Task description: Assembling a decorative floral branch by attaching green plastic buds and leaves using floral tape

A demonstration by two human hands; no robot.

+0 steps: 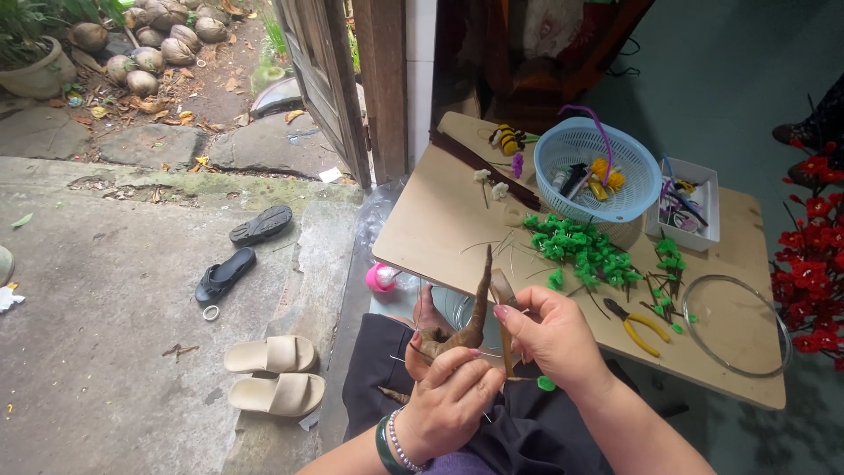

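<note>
Low in the frame's centre, left hand (448, 400) clenched around the base of a curved, tapering brown wrapped branch (475, 312), matte and horn-shaped, tip pointing up. Right hand (549, 339) just beside it, fingers pinched on the branch's side and a thin wire. Beaded bracelet and dark green bangle (391, 444) on the left wrist. Beyond, on the plain wooden counter (440, 220): fuzzy green pipe-cleaner sprigs (580, 251) heaped mid-frame, yellow-handled pliers (642, 327) to the right, clear round plastic lid (737, 325) at right edge. Upper right: pale blue perforated plastic basket (598, 171), white rectangular tray (690, 207). Red artificial blossoms (813, 264) at far right.
</note>
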